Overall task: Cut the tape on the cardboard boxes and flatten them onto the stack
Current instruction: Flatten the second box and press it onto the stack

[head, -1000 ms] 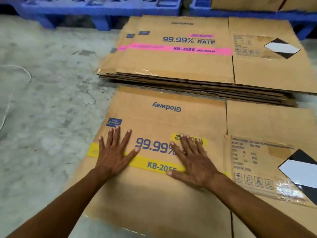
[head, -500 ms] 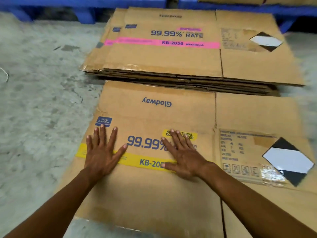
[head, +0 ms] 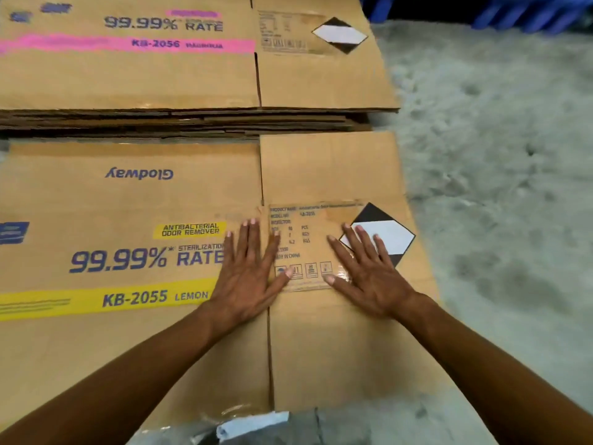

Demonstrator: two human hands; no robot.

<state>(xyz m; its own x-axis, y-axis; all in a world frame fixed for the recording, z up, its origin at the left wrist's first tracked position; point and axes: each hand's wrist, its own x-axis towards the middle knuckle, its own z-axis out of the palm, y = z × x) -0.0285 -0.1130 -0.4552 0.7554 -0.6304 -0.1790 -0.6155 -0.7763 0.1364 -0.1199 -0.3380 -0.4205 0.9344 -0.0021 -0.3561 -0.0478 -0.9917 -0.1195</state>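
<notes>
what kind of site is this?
Likely a warehouse or packing floor: a stack of flattened product cartons, bare concrete floor, and blue pallets at the far edge.

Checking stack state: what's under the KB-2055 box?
The flattened KB-2055 box lies on the grey floor, in front of the stack, not on it. Both hands, left hand and right hand, press flat on top. Anything directly beneath is covered.

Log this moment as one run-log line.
phase: flattening | left hand: flat on lemon box, over its crease | right hand: flat on label panel | stack: beyond box
</notes>
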